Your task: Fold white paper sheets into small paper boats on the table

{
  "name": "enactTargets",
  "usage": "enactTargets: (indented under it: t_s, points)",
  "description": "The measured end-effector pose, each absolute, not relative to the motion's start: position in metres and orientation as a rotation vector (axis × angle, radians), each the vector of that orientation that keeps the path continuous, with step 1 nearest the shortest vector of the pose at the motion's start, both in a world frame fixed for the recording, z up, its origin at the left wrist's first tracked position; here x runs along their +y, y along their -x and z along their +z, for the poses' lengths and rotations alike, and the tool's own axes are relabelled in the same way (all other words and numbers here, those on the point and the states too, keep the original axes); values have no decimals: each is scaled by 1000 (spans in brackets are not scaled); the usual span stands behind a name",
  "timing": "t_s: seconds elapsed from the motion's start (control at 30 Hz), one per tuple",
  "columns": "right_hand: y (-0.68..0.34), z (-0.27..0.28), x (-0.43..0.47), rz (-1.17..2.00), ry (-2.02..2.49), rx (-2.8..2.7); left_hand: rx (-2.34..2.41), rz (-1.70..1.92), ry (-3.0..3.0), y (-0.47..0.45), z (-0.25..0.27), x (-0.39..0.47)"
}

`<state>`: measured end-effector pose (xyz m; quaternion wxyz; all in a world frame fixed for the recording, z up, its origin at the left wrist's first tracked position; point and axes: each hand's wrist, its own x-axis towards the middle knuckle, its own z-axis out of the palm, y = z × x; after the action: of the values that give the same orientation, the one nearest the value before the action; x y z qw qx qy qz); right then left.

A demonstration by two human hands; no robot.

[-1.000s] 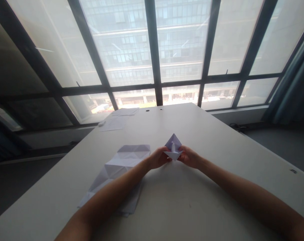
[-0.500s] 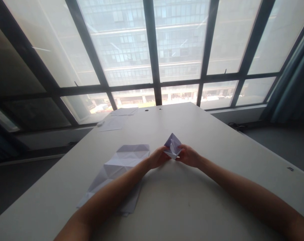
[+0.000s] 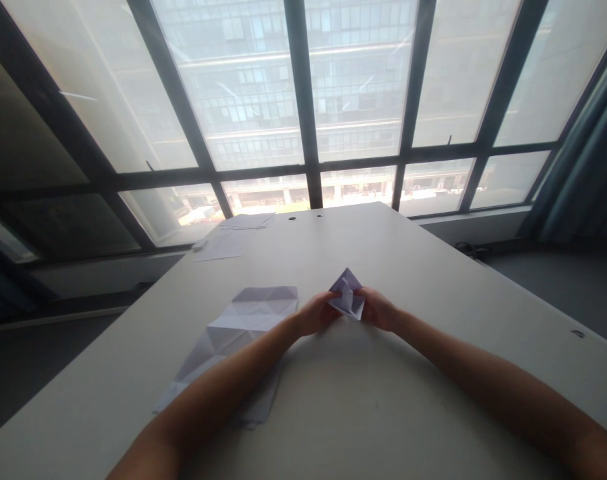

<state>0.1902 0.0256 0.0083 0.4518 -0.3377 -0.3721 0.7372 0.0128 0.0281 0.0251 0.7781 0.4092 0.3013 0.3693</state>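
Note:
Between my two hands is a small folded paper shape (image 3: 350,303), pale violet-white, with a pointed top and an opened-out hollow in its middle. My left hand (image 3: 317,313) grips its left side, thumb reaching onto the inner fold. On the right side my right hand (image 3: 378,308) pinches the paper, its lower fingers hidden behind it. The shape is held up just over the white table (image 3: 333,393). Beneath and beside my left forearm lie creased sheets of paper (image 3: 248,320), partly covered by the arm.
More flat white paper (image 3: 218,247) lies at the table's far left corner, beside a small pale crumpled item (image 3: 199,246). A round dark hole (image 3: 292,219) is near the far edge. Tall windows stand beyond, with a blue curtain (image 3: 568,180) at the right.
The folded paper has tilted and shifted slightly right, and its lower flap now points more to the right. My right fingers have moved further behind it. Both hands keep their hold.

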Motion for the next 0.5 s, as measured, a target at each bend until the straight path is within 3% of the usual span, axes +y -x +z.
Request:
enactTargets:
  t_s: [0.2,0.4,0.5]
  points:
    - [-195,11,31,1478,1034,-1095,672,807,-799,-10,18,37]
    - [-201,31,28,706,1144,-1292,730,922,-765,-13,12,41]
    - [-198,42,22,557,1137,-1542,685,956,-834,-16,13,39]
